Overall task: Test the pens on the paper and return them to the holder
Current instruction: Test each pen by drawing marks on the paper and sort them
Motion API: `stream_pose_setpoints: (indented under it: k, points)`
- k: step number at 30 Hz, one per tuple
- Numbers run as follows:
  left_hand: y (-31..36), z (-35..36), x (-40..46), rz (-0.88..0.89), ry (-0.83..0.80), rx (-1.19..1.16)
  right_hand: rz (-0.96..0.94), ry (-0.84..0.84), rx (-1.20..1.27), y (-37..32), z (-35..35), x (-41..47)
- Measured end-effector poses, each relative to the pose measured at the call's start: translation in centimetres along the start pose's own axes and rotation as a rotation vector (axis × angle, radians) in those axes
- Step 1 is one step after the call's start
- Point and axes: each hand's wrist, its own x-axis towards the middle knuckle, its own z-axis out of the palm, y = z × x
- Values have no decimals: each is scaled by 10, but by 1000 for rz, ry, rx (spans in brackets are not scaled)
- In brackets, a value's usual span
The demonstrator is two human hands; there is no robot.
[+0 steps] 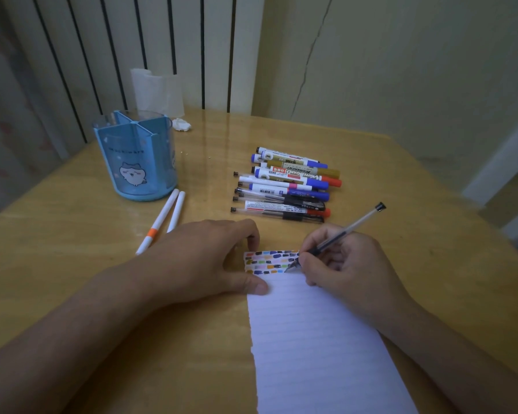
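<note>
The right hand [346,265] pinches a pen [340,237], and its tip touches the top of the paper [314,339]. The left hand [210,258] lies flat with fingers spread, pressing the paper's edge. More pens [284,185] lie past the hands. The holder [136,158] stands far left of them.

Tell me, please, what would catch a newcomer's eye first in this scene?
The right hand holds a clear gel pen, its tip on the colourful test marks atop the white lined paper. Behind lies a row of assorted markers; far left stands a blue plastic holder.
</note>
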Motion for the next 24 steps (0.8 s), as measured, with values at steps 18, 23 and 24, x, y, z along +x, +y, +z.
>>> stream_pose_setpoints:
  k: [18, 23, 24]
  points:
    - [-1, 0, -1, 1, 1, 4, -45, 16, -53, 1, 1, 0]
    - [-1, 1, 0, 8, 10, 3, -47, 25, -61, 3, -1, 0]
    - [-1, 1, 0, 8, 11, 4, -51, 19, -46, 2, -1, 0]
